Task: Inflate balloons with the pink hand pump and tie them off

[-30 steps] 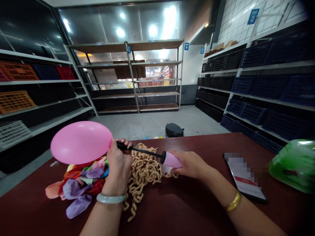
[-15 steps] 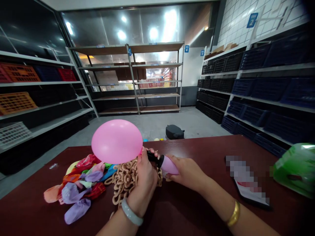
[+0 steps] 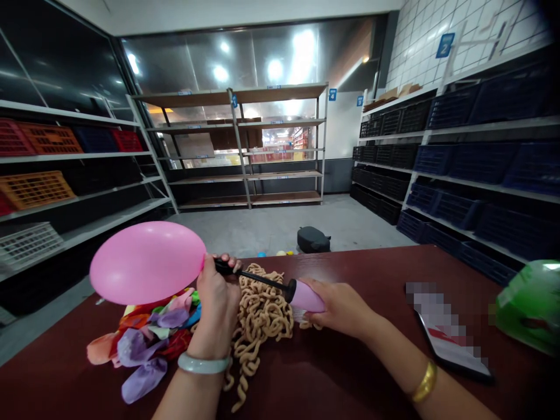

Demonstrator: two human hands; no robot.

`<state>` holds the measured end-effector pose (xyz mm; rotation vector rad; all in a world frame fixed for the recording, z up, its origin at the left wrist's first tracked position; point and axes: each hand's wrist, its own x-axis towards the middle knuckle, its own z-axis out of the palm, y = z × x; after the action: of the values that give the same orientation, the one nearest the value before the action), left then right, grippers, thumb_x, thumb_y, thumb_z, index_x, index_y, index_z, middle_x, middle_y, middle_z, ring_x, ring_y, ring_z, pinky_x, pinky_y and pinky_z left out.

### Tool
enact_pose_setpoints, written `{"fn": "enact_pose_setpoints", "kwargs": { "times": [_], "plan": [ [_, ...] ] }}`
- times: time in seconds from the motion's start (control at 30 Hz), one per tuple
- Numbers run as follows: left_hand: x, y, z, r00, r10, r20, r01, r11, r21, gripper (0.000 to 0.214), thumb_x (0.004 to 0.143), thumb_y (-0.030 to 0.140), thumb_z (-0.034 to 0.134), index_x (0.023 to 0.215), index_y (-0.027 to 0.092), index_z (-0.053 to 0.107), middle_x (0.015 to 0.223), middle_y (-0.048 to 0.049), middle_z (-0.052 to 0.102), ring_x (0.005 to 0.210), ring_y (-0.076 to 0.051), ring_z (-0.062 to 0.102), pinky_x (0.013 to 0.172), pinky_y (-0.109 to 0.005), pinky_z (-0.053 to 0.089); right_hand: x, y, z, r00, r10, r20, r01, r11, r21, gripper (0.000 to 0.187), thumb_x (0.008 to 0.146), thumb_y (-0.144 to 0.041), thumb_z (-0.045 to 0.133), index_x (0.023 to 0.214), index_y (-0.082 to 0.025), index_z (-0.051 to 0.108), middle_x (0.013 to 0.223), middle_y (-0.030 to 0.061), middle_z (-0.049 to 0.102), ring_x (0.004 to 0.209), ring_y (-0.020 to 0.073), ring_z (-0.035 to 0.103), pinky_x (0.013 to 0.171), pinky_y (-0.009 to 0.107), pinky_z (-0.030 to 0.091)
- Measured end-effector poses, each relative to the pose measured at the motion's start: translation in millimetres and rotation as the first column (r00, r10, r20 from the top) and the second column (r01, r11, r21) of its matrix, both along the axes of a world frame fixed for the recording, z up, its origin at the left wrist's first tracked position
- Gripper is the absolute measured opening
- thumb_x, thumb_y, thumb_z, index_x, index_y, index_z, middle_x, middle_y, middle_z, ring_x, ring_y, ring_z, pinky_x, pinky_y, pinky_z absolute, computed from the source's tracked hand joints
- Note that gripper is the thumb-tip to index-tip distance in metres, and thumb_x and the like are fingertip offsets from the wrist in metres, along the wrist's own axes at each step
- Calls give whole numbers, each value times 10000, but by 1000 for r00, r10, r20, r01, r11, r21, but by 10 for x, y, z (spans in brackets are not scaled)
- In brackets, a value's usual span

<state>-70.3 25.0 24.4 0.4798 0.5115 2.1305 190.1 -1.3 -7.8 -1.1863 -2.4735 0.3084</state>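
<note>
A hand balloon pump (image 3: 308, 296) with a lilac body and black parts stretches between my hands, its thin black rod drawn out. My right hand (image 3: 335, 306) is closed round the lilac body. At the other end, my left hand (image 3: 219, 291) grips the black part and the neck of a pink balloon (image 3: 146, 262). The balloon is inflated and points left, above a heap of limp coloured balloons (image 3: 168, 321). Beneath the rod lies a pile of tan, twisted, cord-like pieces (image 3: 265, 312). The balloon's mouth is hidden by my left fingers.
On the dark red table (image 3: 350, 373), a phone (image 3: 455, 338) with a blurred screen lies to the right. Beyond it stands a green translucent container (image 3: 529, 306). A dark bag (image 3: 314, 239) rests on the floor past the table. Shelves with crates (image 3: 464, 160) line both sides.
My left hand has moved left with the balloon, and the pump's black rod now shows, drawn out. My right hand stays nearly in place on the pump body. More of the tan pile is uncovered.
</note>
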Motion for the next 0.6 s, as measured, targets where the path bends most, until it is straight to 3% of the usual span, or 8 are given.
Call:
{"fn": "enact_pose_setpoints", "kwargs": {
  "times": [0.2, 0.47, 0.6],
  "plan": [
    [120, 2, -89, 999, -14, 32, 14, 1000, 6, 212, 808, 285, 642, 742, 173, 475, 628, 11, 505, 530, -107, 488, 485, -217, 368, 56, 67, -69, 999, -3, 39, 2, 1000, 21, 649, 766, -438, 647, 1359, -282, 435, 1211, 59, 652, 1048, 299, 630, 858, 390, 453],
    [817, -189, -314, 981, -192, -26, 192, 981, -11, 217, 788, 303, 684, 799, 189, 500, 692, 11, 516, 596, -119, 509, 566, -255, 424, -9, 4, -42, 1000, -11, 25, 11, 1000, -2, 638, 782, -434, 634, 1362, -278, 419, 1187, 54, 662, 983, 289, 652, 768, 342, 449],
    [991, -291, -325, 974, -227, -29, 225, 973, -42, 200, 812, 307, 658, 796, 192, 495, 689, 16, 500, 595, -115, 501, 593, -262, 436, -48, -40, 5, 1000, 1, -19, -2, 1000, -26, 620, 776, -424, 645, 1340, -290, 425, 1178, 33, 665, 974, 275, 653, 734, 317, 437]
  ]
}}
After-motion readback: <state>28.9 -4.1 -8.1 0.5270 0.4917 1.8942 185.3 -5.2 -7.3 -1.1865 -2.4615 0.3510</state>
